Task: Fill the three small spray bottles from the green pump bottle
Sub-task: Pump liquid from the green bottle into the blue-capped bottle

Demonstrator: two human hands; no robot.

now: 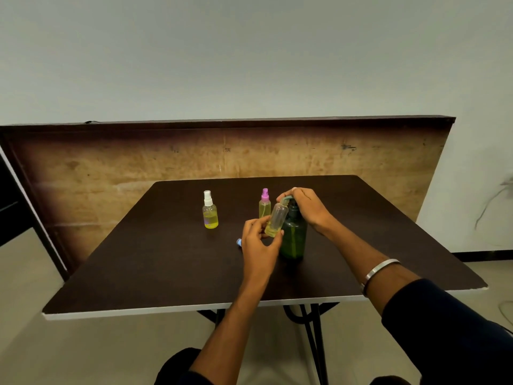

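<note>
The left hand [259, 243] pinches an uncapped spray bottle [275, 221], tilted under the spout of the green pump bottle [293, 234] mid-table. The right hand [305, 205] curls over the pump head. The white-capped bottle [210, 211] and pink-capped bottle [264, 204] stand nearer the table's [138, 259] far edge.

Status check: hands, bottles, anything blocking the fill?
Left hand holds uncapped spray bottle tilted at the spout. Right hand on green pump bottle head. White-capped bottle and pink-capped bottle stand filled. Nothing blocking.
</note>
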